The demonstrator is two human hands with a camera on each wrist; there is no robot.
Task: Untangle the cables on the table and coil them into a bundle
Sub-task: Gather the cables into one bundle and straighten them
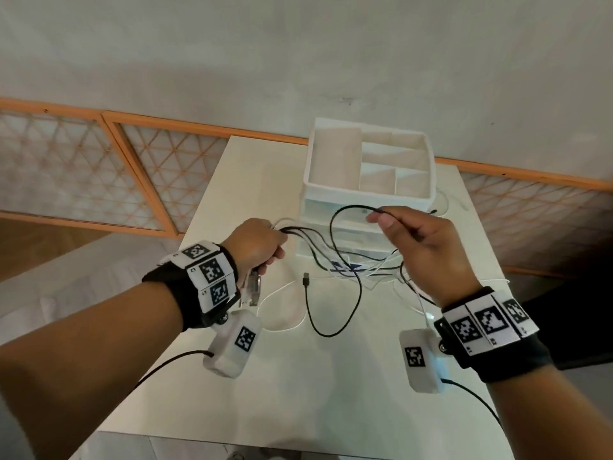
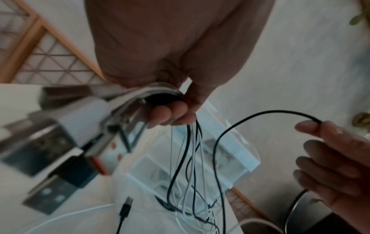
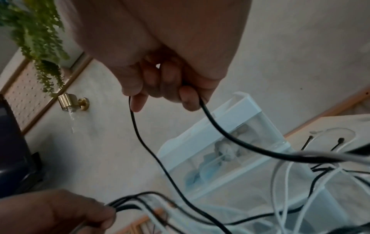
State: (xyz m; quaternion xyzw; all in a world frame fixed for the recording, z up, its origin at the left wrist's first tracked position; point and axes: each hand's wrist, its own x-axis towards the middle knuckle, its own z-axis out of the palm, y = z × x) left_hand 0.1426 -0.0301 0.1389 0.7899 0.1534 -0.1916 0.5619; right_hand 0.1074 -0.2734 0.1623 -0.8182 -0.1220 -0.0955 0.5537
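Note:
My left hand grips a bunch of black and white cables a little above the white table. Several plug ends hang below that fist. The strands run right into a tangle lying in front of the drawer unit. My right hand is raised to the right and pinches one black cable, which arches up in a loop. A black plug lies on the table between my hands.
A white organizer with open top compartments and clear drawers stands at the table's back, right behind the tangle. Thin white cable loops on the table near my left wrist. A hanging plant and a brass wall fitting are off to the side.

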